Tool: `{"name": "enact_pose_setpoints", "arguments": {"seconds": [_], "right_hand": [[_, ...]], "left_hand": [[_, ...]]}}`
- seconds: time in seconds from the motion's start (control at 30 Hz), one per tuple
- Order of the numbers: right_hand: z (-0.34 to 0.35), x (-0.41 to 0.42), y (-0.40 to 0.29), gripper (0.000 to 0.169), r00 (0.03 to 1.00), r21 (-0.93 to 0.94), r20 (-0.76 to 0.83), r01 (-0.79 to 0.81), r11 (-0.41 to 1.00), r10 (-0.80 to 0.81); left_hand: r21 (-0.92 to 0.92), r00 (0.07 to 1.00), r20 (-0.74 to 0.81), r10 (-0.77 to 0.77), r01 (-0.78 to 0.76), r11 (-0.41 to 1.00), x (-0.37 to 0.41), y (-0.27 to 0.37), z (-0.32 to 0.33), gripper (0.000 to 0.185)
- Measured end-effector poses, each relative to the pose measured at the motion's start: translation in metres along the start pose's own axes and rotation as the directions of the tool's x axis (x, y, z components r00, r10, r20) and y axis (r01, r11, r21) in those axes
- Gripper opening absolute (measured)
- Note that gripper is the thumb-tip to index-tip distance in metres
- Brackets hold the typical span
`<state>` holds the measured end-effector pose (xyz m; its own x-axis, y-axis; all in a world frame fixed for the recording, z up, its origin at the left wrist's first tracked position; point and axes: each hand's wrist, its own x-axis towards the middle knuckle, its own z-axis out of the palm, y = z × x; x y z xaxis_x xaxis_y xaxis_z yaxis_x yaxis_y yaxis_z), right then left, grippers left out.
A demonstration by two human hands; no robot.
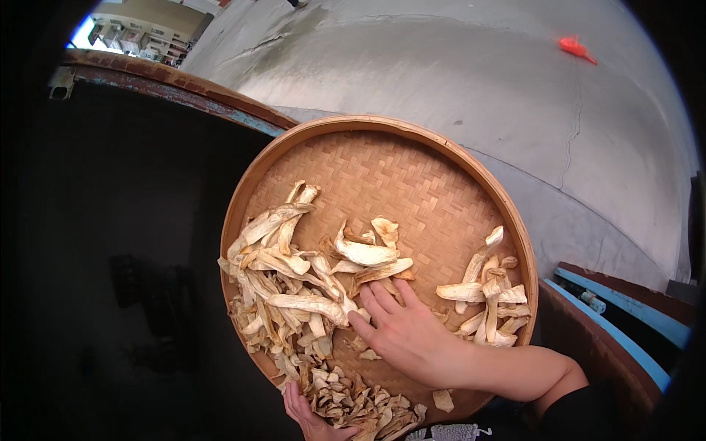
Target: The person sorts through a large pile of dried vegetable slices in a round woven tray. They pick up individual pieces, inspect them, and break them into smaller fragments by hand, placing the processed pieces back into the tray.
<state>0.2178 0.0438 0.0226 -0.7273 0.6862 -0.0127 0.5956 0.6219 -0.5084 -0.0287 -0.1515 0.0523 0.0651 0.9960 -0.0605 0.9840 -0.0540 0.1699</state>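
A round woven bamboo tray [386,165] holds pale dried slices, which look like mushroom. My right hand [394,325] lies palm down near the tray's middle, its fingertips touching a small group of slices [367,253]. Left of it is a large heap of long slices [276,275]; another group [491,303] rests by the right rim. At the bottom, my left hand [309,410] is at the lower left rim, beside a pile of smaller pieces [364,402], fingers apart. Whether it also grips the rim is hard to see.
A dark surface with a worn, rust-coloured edge [182,88] lies to the left. Blue and brown painted bars [612,325] stand at the right. Beyond the tray is cracked concrete ground [413,66] with a red object [576,48] on it. Buildings show at the upper left.
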Motion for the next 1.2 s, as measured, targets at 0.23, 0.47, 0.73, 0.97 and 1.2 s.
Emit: {"name": "enact_pose_setpoints", "arguments": {"seconds": [0.23,0.47,0.73,0.97,1.2], "right_hand": [[-0.007,0.011,0.008,0.039,0.958,0.242,-0.272,-0.018,0.970,0.086],[-0.019,0.012,0.012,0.016,0.722,0.353,-0.654,0.025,0.935,0.228],[-0.009,0.014,0.022,0.010,0.638,0.321,-0.725,-0.019,0.947,0.259],[-0.011,0.013,0.027,0.014,0.567,0.303,-0.766,-0.097,0.948,0.303],[0.002,0.019,0.032,0.049,0.651,0.151,-0.696,-0.280,0.948,0.303]], "left_hand": [[-0.020,0.995,-0.100,-0.003,0.001,1.000,-0.012,-0.003,-0.004,0.140],[-0.060,0.953,-0.290,0.085,-0.107,0.992,-0.013,-0.029,-0.010,0.105],[0.099,0.722,-0.616,0.316,-0.328,0.940,0.060,-0.034,-0.028,0.072],[0.265,0.602,-0.644,0.471,-0.403,0.876,0.121,0.023,-0.062,0.038],[0.007,0.663,-0.675,0.324,-0.434,0.901,0.148,0.040,-0.083,0.033]]}}
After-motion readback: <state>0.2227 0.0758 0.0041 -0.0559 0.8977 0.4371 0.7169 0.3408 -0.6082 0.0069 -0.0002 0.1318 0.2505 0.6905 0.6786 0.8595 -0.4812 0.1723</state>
